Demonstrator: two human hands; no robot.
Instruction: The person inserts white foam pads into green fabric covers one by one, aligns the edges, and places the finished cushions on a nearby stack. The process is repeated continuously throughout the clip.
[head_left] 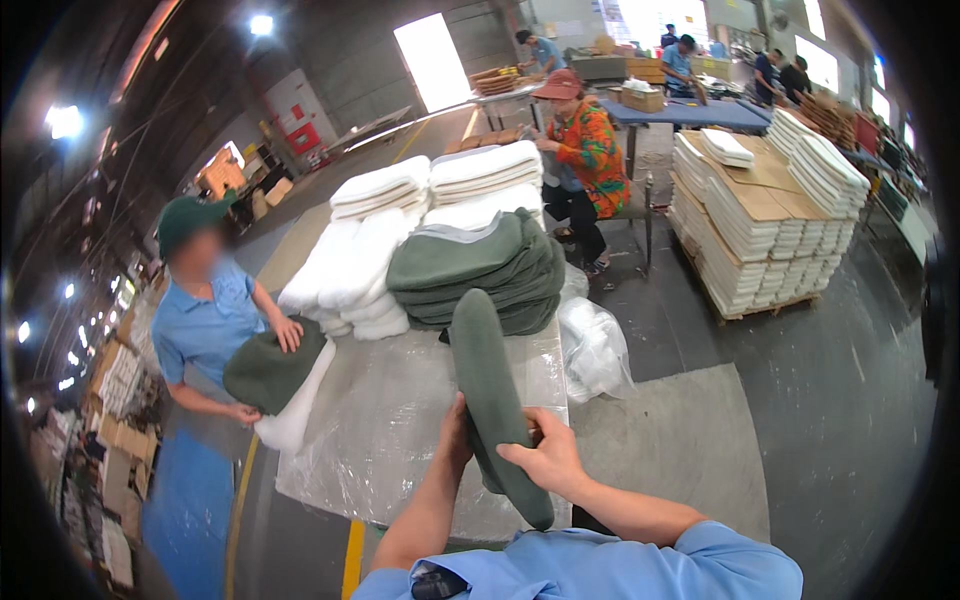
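Note:
A dark green cushion (485,385) stands on its edge between my hands above the plastic-covered table (350,400). My left hand (457,432) grips its left side; the fingers are mostly hidden behind the cushion. On the right side my right hand (545,455) pinches the cover, thumb toward me and fingers curled around the edge. Just beyond lies a stack of dark green cushion pieces (475,265). White padding pads (350,265) are piled beside and behind that stack.
At the left, a co-worker in a blue shirt (205,320) handles a green cover (275,370) over a white pad. Another person in an orange patterned top (590,150) sits beyond the table. Clear plastic bags (595,345) hang at its right edge. A pallet of stacked pads (750,230) stands farther right.

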